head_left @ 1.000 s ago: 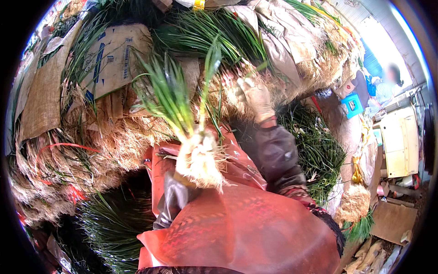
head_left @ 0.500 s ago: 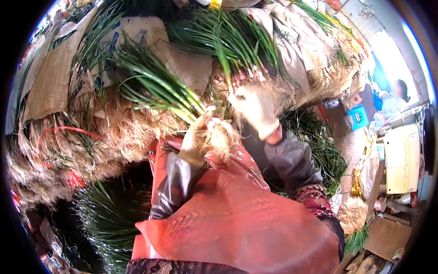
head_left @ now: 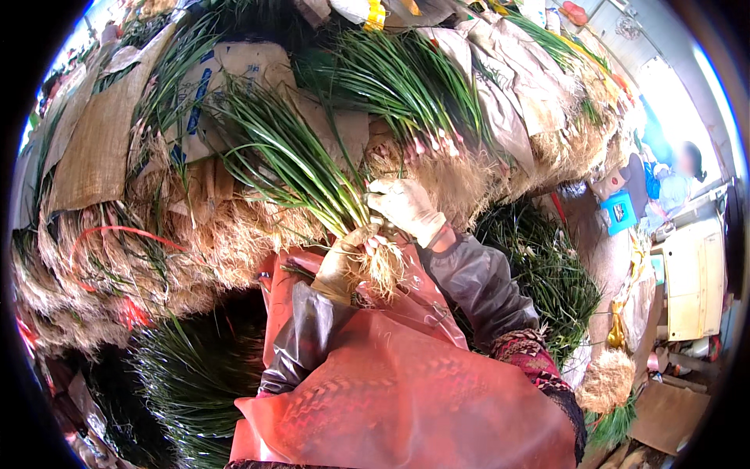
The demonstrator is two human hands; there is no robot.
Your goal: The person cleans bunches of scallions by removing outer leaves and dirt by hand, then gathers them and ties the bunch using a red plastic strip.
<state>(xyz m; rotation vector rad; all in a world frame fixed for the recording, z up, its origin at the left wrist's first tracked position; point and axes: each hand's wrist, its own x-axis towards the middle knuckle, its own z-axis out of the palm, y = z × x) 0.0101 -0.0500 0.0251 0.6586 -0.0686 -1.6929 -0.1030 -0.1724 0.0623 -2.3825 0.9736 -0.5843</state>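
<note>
My left hand (head_left: 341,264), in a pale, dirt-stained glove, grips a bunch of spring onions (head_left: 320,187) near its pinkish bulbs. The long green leaves fan out to the upper left, and the tangled pale roots (head_left: 384,272) hang toward me over the apron. From the right, my right hand (head_left: 406,209), in a whitish glove, is closed at the stems just above the bulbs; its fingertips are partly hidden against them. Beyond it, more loose spring onions (head_left: 414,94) lie on the heap, bulbs and roots facing me.
A long heap of rooted spring onions (head_left: 187,242), partly draped with sacking (head_left: 94,156), stretches across in front. Dark green leaves (head_left: 195,375) fill the lower left, and another green pile (head_left: 539,266) lies right of my arm. A red apron (head_left: 406,391) covers my lap. Farther right sits a blue container (head_left: 619,211).
My right hand has come from the heap's edge down and left to the bunch, and is now at its stems. The left hand still holds the bunch, shifted slightly.
</note>
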